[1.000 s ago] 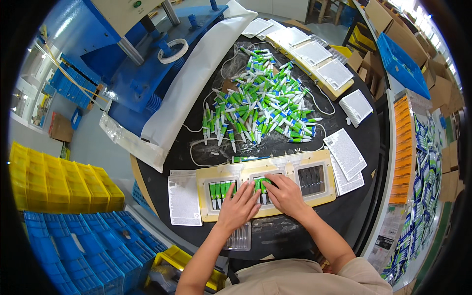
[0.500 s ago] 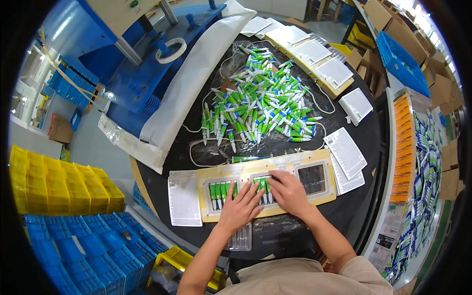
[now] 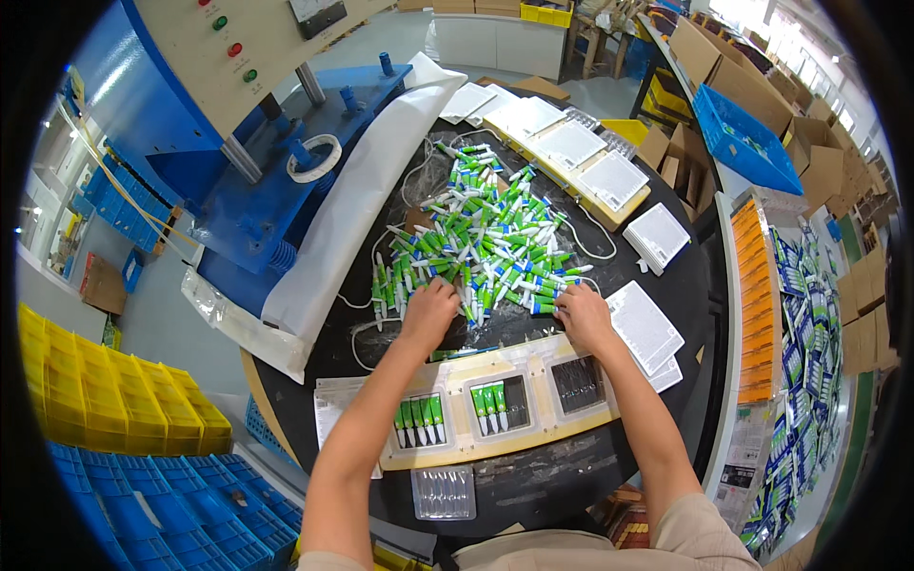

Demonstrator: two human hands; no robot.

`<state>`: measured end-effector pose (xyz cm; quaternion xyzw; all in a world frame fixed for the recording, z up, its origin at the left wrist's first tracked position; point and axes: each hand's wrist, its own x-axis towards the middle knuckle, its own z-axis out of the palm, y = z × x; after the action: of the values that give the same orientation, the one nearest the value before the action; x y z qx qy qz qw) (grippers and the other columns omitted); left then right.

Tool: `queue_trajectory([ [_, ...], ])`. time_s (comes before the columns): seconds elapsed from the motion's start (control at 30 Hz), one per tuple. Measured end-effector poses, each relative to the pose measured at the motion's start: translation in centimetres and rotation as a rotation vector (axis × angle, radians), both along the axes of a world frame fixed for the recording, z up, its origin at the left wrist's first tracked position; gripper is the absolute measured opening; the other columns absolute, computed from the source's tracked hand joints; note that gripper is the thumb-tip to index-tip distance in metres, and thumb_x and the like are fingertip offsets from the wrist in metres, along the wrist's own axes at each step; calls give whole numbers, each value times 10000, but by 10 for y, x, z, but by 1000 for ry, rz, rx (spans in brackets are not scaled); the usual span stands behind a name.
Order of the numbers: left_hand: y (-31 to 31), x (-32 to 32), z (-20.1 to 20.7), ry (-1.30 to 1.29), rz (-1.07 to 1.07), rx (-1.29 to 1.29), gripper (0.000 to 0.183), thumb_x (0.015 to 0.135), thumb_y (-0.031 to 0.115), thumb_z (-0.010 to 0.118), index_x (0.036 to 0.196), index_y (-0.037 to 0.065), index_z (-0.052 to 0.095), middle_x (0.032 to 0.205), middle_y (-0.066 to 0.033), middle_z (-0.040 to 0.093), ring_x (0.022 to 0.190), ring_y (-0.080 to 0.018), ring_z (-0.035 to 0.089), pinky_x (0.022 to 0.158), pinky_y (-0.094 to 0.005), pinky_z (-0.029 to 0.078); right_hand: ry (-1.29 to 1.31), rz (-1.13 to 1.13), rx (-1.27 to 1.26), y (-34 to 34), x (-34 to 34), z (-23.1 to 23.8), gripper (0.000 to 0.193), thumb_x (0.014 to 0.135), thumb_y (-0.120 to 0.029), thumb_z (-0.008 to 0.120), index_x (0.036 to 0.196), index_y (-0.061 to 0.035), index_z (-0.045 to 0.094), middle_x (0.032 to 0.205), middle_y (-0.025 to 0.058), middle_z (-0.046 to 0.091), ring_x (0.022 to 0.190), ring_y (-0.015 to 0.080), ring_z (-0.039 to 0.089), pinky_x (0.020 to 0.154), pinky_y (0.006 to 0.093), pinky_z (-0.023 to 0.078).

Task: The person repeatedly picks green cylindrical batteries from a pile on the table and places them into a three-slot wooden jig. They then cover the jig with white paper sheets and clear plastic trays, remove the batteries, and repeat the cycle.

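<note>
Open space over frame [image 3: 455, 404] between forearms [image 3: 652, 419], tube pile [image 3: 495, 238] ahead, blue press [image 3: 224, 207] left, white cards [image 3: 647, 328] right

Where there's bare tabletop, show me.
Black table shows right of the clear blister tray, on the person's side of the yellow fixture; a narrower strip lies right of the white cards. The tube pile is crowded, with left hand and right hand at its edge.

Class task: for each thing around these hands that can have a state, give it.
Tubes: heaped
Left compartment: row of tubes inside
Middle compartment: part-filled, tubes leftward
Right compartment: dark ridges showing
Clear tray: lying flat
Right cards: overlapping
Rear frame: cards on top
Left hand: at tubes, grip unclear
Right hand: at tubes, grip unclear
</note>
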<state>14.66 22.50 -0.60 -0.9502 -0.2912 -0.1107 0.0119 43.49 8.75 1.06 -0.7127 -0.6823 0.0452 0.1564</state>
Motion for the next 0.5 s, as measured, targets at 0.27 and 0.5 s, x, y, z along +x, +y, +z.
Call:
queue_trajectory([
  [0.27,-70,-6,43,-647,186,-478,170,902,95,739,1063,42,734,985,-52,736,879,-196,675,709,-342,539,597,-107,142,-123,-50,43,218,893,-7,710,1109,2,734,905,152,658,786,308,658,688,367,509],
  [0.5,-183,-8,42,-1038,450,-1311,196,1016,83,637,1190,10,689,1125,-62,736,904,-90,659,699,-259,546,417,11,394,-157,-97,26,242,817,29,751,1058,17,727,937,133,671,816,299,666,684,359,542],
])
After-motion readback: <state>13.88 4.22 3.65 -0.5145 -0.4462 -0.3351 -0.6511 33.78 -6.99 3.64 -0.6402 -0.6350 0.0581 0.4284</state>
